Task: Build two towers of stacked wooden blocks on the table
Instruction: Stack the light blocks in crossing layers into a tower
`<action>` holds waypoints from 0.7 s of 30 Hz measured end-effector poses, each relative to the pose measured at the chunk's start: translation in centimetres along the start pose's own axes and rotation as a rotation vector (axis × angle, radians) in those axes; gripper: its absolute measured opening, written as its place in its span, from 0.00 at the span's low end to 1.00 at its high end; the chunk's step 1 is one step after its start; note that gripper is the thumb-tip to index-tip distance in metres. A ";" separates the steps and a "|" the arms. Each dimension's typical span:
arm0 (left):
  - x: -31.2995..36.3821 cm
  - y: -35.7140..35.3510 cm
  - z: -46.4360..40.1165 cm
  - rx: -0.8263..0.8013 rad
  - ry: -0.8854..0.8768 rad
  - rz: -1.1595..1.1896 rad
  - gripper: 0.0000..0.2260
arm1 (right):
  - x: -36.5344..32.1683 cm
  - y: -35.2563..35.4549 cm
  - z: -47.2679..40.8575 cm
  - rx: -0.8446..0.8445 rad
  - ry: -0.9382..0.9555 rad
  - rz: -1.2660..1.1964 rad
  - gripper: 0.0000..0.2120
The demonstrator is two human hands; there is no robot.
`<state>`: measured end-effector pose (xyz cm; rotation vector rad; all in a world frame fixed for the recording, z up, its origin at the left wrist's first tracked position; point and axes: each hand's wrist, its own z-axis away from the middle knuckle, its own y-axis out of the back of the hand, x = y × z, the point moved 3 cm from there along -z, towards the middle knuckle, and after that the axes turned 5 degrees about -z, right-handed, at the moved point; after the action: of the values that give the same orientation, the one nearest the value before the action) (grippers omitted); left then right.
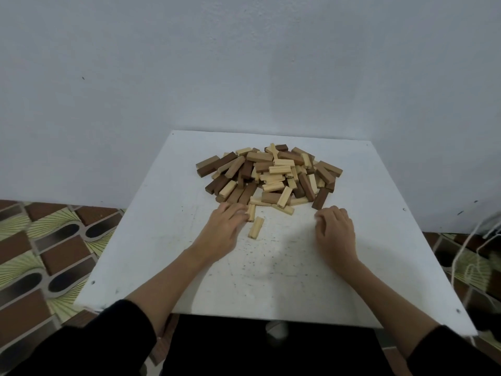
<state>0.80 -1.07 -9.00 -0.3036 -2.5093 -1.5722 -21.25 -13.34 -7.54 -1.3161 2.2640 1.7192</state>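
No tower is standing yet: the left hand [221, 230] is touching a pale block [251, 213] by the heap of blocks [271, 175] toward the counter's [162, 240] far edge, the right hand [336, 232] hovering loosely curled, holding nothing.

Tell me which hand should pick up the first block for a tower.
Left, probably. The left hand already touches a pale wooden block at the pile's near edge, with another loose pale block beside it. The right hand rests apart, holding nothing.
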 end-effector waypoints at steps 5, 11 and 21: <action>1.0 -0.2 1.0 0.033 0.069 0.204 0.06 | -3.4 -1.1 0.6 -0.259 0.107 -0.216 0.09; 2.8 -0.3 1.2 0.021 0.157 0.375 0.06 | -5.6 -1.9 0.8 -0.314 0.102 -0.438 0.18; 3.9 -0.4 0.3 -0.123 0.394 0.544 0.28 | -4.4 -2.7 0.5 -0.506 -0.002 -0.382 0.34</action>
<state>-3.10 -0.67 -8.54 -0.5713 -1.8357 -1.3940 -17.04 -10.41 -7.79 -1.6789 1.4778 2.1966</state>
